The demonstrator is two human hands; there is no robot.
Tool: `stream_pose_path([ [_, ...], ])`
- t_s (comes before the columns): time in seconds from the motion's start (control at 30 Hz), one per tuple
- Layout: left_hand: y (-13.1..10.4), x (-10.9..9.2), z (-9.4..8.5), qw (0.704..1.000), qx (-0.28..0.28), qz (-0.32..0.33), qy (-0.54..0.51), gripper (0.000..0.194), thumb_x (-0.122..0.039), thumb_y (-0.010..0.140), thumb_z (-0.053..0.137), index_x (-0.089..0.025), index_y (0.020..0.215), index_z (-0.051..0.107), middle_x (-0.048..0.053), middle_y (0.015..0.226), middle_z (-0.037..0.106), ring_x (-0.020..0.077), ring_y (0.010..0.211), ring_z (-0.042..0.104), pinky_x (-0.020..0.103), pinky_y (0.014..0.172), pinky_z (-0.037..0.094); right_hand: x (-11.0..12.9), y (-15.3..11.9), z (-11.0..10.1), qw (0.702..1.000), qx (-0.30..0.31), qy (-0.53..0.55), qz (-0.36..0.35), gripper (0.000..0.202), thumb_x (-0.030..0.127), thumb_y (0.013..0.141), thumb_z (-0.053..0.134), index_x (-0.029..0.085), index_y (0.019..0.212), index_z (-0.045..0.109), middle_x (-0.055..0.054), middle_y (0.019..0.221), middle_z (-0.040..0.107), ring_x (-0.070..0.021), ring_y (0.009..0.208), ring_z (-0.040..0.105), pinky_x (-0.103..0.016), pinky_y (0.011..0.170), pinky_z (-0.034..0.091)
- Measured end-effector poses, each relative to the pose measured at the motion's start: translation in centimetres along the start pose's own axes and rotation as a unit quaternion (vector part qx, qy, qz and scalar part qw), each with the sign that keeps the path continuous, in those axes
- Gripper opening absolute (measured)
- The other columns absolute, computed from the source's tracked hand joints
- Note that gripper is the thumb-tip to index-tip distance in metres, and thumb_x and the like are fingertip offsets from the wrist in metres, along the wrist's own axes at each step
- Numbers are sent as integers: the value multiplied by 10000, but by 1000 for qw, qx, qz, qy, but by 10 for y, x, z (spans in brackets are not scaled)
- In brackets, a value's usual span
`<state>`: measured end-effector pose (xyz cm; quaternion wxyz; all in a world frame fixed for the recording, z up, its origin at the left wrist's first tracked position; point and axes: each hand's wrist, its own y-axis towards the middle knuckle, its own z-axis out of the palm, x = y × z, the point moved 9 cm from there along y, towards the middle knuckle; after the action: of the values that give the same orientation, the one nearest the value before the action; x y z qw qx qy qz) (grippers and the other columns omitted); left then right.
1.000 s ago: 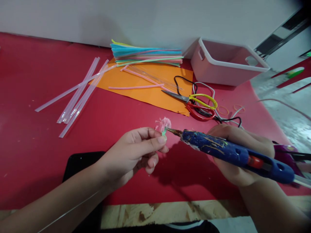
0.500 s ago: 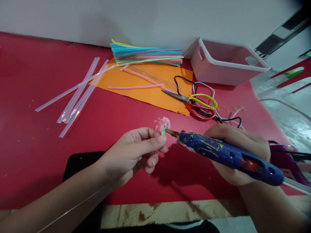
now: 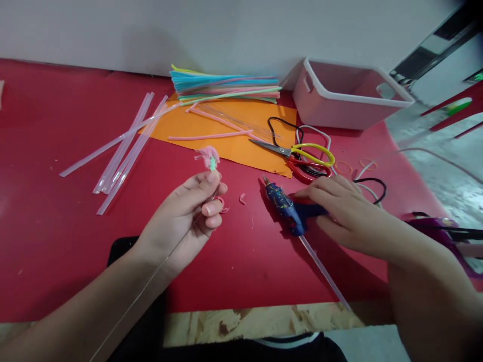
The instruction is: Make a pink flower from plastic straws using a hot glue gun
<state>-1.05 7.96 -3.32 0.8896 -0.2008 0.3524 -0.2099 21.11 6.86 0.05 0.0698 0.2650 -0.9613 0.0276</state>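
My left hand [image 3: 188, 216] is closed in a pinch on a small fuzzy pink flower [image 3: 208, 155] with a green base [image 3: 213, 164]. A thin clear stem [image 3: 151, 277] runs from those fingers down along my forearm. At the right, the blue glue gun [image 3: 283, 203] rests on the red table, nozzle pointing away and to the left. A glue stick [image 3: 324, 271] sticks out of its back end toward the table's front edge. My right hand [image 3: 343, 211] has its fingers around the end of the gun's handle. Pink fuzzy scraps [image 3: 242, 199] lie between the hands.
Scissors [image 3: 294, 153] with yellow and red handles lie partly on orange paper [image 3: 234, 151]. Behind are bundled pipe cleaners [image 3: 226, 83] and a pink bin [image 3: 339, 103]. Several clear glue sticks [image 3: 128, 151] lie at left. Cords [image 3: 317, 131] trail at right; a black object [image 3: 123, 246] is under my left arm.
The glue gun has come away from the flower and down onto the table, its nozzle now pointing away. My left hand has carried the flower left and farther from me.
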Motion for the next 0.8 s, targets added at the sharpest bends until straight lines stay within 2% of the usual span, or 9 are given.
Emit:
stream_pose_path([
  [0.07, 0, 0, 0, 1000, -1, 0, -2, 172, -68, 921, 589, -125, 770, 647, -21, 659, 655, -3, 394, 512, 77, 368, 415, 5, 5, -6, 1000, -4, -8, 7, 375, 145, 888, 423, 238, 1188, 628, -100, 1165, 622, -285, 1103, 567, -503, 955, 464],
  [0.13, 1, 1, 0, 1000, 0, 0, -1, 178, -71, 926, 585, -125, 766, 641, -17, 666, 658, -4, 398, 512, 78, 372, 416, 15, 15, -20, 999, -47, -26, 2, 326, 197, 945, 402, 210, 1133, 668, -115, 1155, 626, -298, 1102, 568, -514, 965, 458],
  [0.23, 1, 2, 1, 1000, 4, 0, 1, 181, -73, 934, 575, -123, 769, 631, -11, 676, 662, -4, 407, 514, 79, 377, 417, 47, 40, -32, 993, -92, -28, -73, 262, 217, 953, 461, 146, 996, 709, -135, 1035, 671, -290, 998, 607, -471, 896, 488],
  [0.37, 2, 3, 3, 1000, 15, -2, 10, 148, -58, 914, 594, -128, 786, 621, -19, 677, 653, -6, 415, 510, 75, 385, 412, 88, 73, -10, 977, -17, -34, -208, 238, 120, 938, 480, 128, 981, 714, -130, 1002, 686, -255, 983, 605, -387, 864, 479],
  [0.43, 2, 3, 3, 1000, 21, -4, 15, 120, -66, 888, 638, -132, 789, 620, -25, 678, 647, -7, 419, 504, 76, 391, 415, 97, 84, 4, 971, 19, -37, -235, 225, 119, 945, 495, 148, 995, 713, -106, 986, 692, -239, 977, 601, -350, 837, 467],
  [0.53, 2, 5, 3, 999, 31, -7, 20, 119, -92, 851, 701, -141, 780, 619, -30, 685, 644, -8, 429, 501, 76, 401, 417, 100, 93, 18, 970, 47, -25, -238, 178, 129, 935, 549, 171, 974, 718, -69, 882, 695, -206, 869, 612, -308, 748, 450],
  [0.63, 1, 8, 3, 999, 37, -13, 22, 127, -105, 838, 722, -146, 781, 616, -34, 694, 645, -7, 434, 501, 77, 403, 418, 91, 96, 19, 978, 31, -12, -206, 184, 103, 926, 535, 148, 961, 710, -80, 855, 682, -188, 785, 625, -292, 691, 457],
  [0.7, 1, 12, 4, 998, 43, -24, 25, 129, -112, 855, 704, -142, 775, 608, -33, 700, 646, -5, 433, 496, 81, 404, 421, 84, 95, 9, 983, -4, 5, -184, 229, 82, 925, 485, 132, 992, 698, -106, 934, 690, -191, 822, 649, -296, 714, 493],
  [0.8, 0, 15, 7, 997, 56, -27, 43, 148, -127, 889, 662, -142, 760, 591, -32, 702, 650, 0, 427, 486, 93, 398, 418, 69, 87, -25, 979, -99, 112, -138, 214, 97, 887, 527, 158, 978, 711, -75, 960, 727, -179, 882, 680, -301, 784, 539],
])
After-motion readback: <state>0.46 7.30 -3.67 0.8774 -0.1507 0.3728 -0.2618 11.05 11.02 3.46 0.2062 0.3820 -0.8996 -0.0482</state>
